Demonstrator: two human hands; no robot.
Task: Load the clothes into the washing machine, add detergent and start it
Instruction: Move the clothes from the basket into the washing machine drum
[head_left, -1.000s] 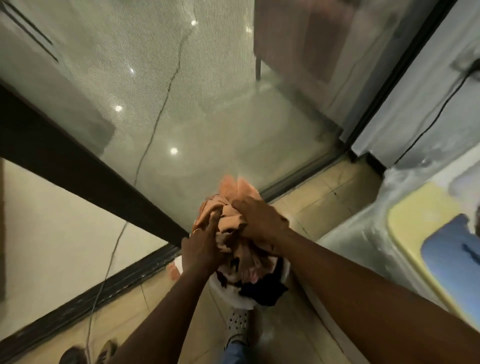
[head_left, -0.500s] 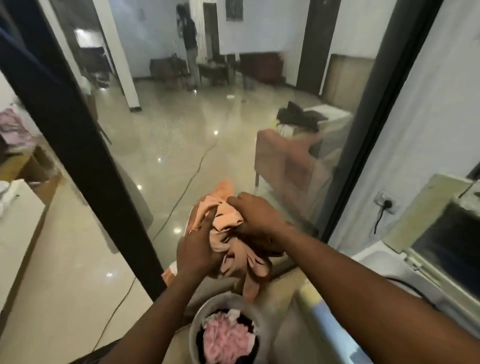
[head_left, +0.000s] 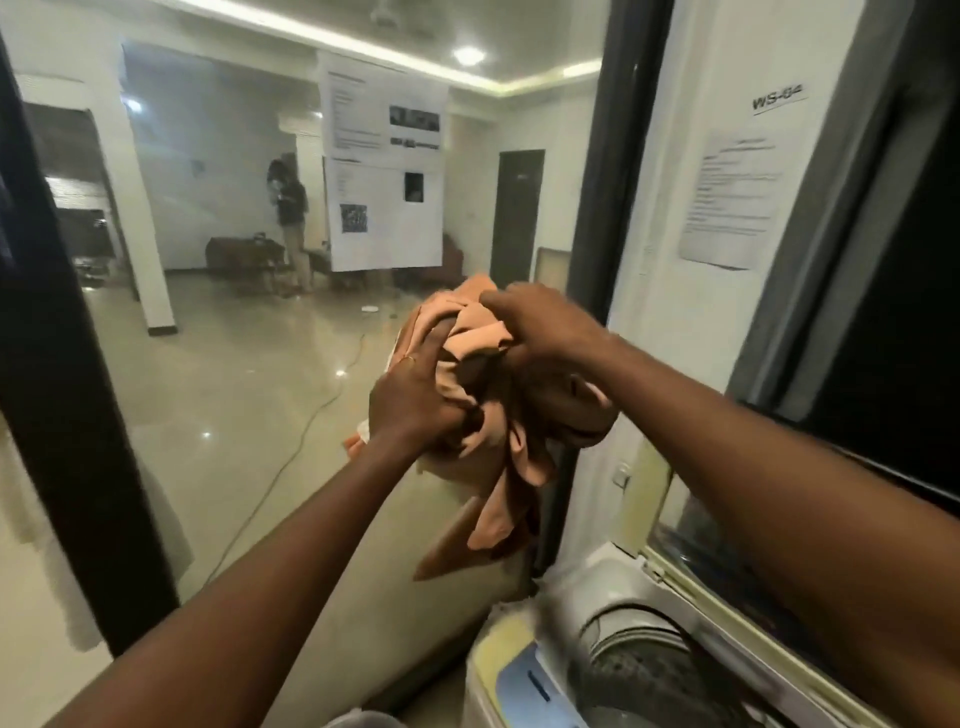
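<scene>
A bundle of peach-orange cloth (head_left: 498, 447) hangs in the air at chest height, with loose ends dangling down. My left hand (head_left: 415, 395) grips its left side from below. My right hand (head_left: 540, 325) grips the top of the bundle. Below and to the right stands the top-loading washing machine (head_left: 524, 675), with its drum (head_left: 639, 670) open and its raised lid (head_left: 727, 561) leaning back against the wall. The bundle is up and to the left of the drum opening.
A glass wall with a dark frame (head_left: 62, 364) fills the left side; a person (head_left: 291, 223) stands far off in the room behind it. Papers (head_left: 732, 202) are stuck on the white wall at the right. A white basket rim (head_left: 358, 719) shows at the bottom edge.
Both hands have lifted the orange bundle out of the basket and swung it up and right, toward the washing machine. The basket with pink clothes has dropped out of view.
</scene>
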